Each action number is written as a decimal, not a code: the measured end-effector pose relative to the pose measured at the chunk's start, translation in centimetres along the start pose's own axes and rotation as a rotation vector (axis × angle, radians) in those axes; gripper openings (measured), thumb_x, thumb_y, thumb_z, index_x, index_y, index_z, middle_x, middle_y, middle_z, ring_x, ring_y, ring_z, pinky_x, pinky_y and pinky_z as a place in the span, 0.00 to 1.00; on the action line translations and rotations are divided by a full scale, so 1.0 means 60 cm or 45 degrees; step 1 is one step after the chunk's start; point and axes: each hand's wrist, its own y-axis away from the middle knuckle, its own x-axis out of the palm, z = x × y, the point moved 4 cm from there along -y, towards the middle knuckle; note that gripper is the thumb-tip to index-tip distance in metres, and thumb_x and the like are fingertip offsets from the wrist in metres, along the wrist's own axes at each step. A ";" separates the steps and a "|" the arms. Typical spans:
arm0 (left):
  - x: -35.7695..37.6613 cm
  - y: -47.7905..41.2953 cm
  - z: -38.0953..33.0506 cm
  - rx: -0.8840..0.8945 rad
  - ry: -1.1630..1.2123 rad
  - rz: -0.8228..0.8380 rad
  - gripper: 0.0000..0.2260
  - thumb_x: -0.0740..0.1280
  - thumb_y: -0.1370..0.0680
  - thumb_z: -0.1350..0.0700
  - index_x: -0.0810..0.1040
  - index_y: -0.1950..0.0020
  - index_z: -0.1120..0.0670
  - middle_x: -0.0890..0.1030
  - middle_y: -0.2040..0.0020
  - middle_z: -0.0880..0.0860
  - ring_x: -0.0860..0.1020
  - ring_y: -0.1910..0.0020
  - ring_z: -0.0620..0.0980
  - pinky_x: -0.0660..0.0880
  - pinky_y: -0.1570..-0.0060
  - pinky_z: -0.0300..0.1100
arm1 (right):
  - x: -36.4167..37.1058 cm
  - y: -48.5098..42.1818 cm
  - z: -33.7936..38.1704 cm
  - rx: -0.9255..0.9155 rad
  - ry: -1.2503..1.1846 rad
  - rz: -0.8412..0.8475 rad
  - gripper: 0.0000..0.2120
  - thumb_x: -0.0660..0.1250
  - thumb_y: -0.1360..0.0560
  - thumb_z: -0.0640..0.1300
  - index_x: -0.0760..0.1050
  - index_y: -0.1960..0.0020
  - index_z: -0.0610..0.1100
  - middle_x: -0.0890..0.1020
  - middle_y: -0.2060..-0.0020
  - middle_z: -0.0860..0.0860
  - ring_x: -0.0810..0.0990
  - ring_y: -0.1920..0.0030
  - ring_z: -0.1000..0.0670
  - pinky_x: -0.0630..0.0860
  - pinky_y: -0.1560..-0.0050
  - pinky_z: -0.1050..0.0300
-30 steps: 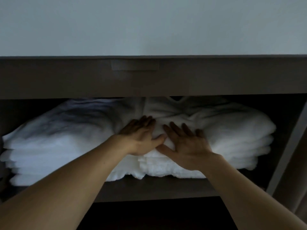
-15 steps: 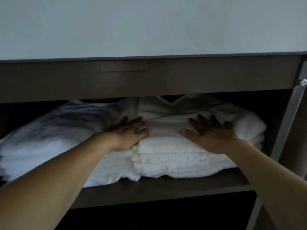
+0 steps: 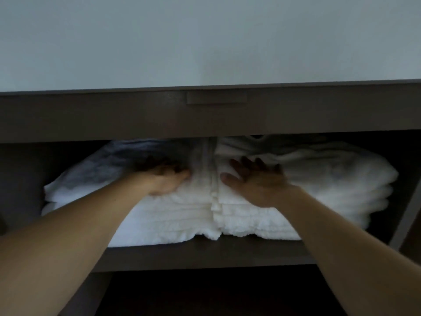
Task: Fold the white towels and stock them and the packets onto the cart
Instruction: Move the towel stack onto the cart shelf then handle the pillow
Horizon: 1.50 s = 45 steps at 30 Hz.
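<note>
Plain pale grey wall (image 3: pixel 205 37) at back, v. dim light.

Dark cart shelf (image 3: pixel 205 252) — two stacks of folded white towels (image 3: pixel 173 215), side by side

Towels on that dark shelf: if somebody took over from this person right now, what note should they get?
Left hand: open, lying flat on top of the left towel stack.
Right hand: open, lying flat on the right towel stack.
Both stacks sit folded, side by side and touching, on the cart shelf, under its top panel.
Done: these towels are folded and shelved.
Left: probably a last press to level the stacks. No packets are in view, so check whether they are stocked.
</note>
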 end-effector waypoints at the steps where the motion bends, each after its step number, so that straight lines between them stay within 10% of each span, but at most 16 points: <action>1: 0.013 0.012 0.012 -0.061 0.025 0.001 0.30 0.41 0.21 0.31 0.46 0.21 0.37 0.46 0.19 0.44 0.46 0.20 0.58 0.45 0.24 0.61 | 0.021 -0.004 0.012 0.004 -0.010 0.013 0.35 0.37 0.25 0.74 0.37 0.21 0.64 0.40 0.20 0.56 0.42 0.19 0.46 0.42 0.24 0.35; 13: 0.009 0.104 -0.008 0.191 0.015 -0.065 0.41 0.27 0.31 0.29 0.47 0.21 0.40 0.47 0.19 0.48 0.47 0.21 0.62 0.52 0.29 0.70 | -0.017 0.071 0.122 -0.006 -0.023 0.091 0.32 0.40 0.21 0.70 0.35 0.21 0.62 0.36 0.20 0.55 0.35 0.20 0.46 0.39 0.24 0.33; 17: -0.040 0.211 0.023 0.072 0.080 0.029 0.30 0.42 0.19 0.35 0.45 0.19 0.43 0.43 0.19 0.47 0.39 0.20 0.56 0.48 0.25 0.66 | -0.066 0.145 0.202 -0.061 0.070 0.271 0.32 0.38 0.21 0.69 0.37 0.20 0.59 0.36 0.20 0.54 0.34 0.21 0.45 0.41 0.23 0.34; 29: -0.234 0.591 0.162 -0.156 0.034 0.171 0.32 0.43 0.19 0.34 0.46 0.19 0.47 0.43 0.18 0.51 0.38 0.20 0.55 0.47 0.25 0.65 | -0.262 0.388 0.458 -0.338 0.038 0.430 0.34 0.38 0.20 0.69 0.40 0.19 0.56 0.39 0.19 0.53 0.35 0.21 0.45 0.42 0.23 0.34; 45: -0.339 0.838 0.662 -0.610 0.094 -0.020 0.30 0.45 0.19 0.36 0.49 0.19 0.47 0.44 0.18 0.51 0.39 0.20 0.54 0.45 0.25 0.64 | -0.287 0.406 0.930 -0.687 0.083 0.383 0.31 0.40 0.19 0.67 0.42 0.19 0.56 0.41 0.19 0.53 0.36 0.20 0.45 0.45 0.24 0.33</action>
